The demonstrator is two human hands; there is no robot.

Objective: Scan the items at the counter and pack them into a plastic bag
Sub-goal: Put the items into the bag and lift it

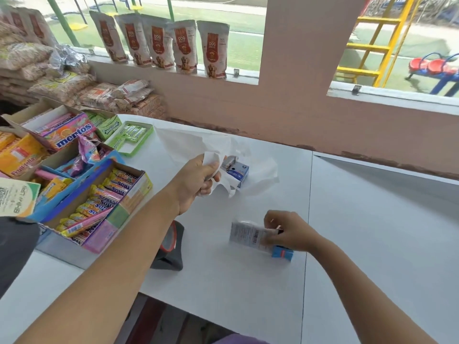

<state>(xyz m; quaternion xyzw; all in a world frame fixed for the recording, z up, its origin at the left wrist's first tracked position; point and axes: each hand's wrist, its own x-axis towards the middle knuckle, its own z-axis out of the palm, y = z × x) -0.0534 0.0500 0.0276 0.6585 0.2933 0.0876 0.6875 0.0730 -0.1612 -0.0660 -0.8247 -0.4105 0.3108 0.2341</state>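
My left hand [198, 181] grips the edge of a white plastic bag [183, 142] that lies spread on the white counter [372, 232]. A small blue and grey box [239, 171] sits at the bag's mouth, partly under the plastic. My right hand [289, 230] holds a blurred grey and white packet [244, 234] with a barcode, low over the counter. A small blue item [283, 254] lies just under that hand. A black and red barcode scanner [170, 247] rests on the counter beneath my left forearm, partly hidden.
Open cartons of candy [99, 202] and Mentos [67, 135] crowd the counter's left side, with a green gum tray [130, 137] behind them. Dog food pouches [186, 45] stand on the window sill. Snack packs [119, 95] are stacked at the far left.
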